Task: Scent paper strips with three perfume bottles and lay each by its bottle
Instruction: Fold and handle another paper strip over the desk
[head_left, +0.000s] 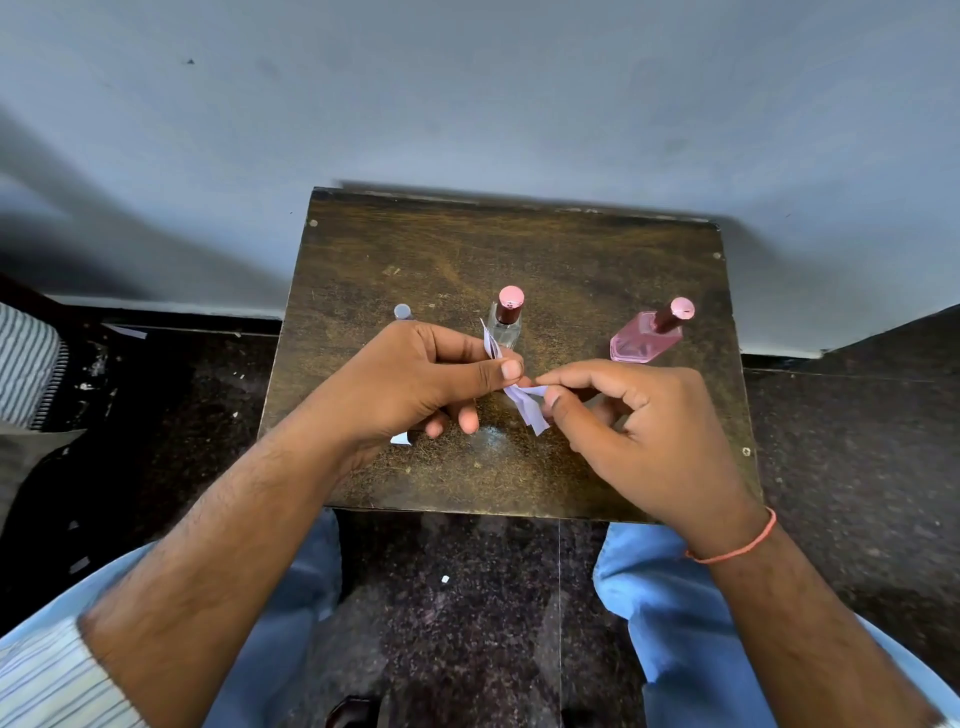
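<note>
Three perfume bottles stand in a row on the small wooden table (571, 270). The left bottle (402, 312) shows only its grey cap behind my left hand (410, 384). The clear middle bottle (506, 319) has a pink cap. The pink bottle (649, 332) stands at the right. My left hand pinches white paper strips (522, 402) between thumb and fingers in front of the middle bottle. My right hand (639, 431) pinches the end of one strip beside it. A bit of white paper (401, 439) shows below my left hand.
The table stands against a pale wall (467, 104). Dark speckled floor (857, 441) lies on both sides, with small paper scraps on it. My knees in blue trousers (670, 597) are under the near edge. A striped cloth (26, 364) is at the far left.
</note>
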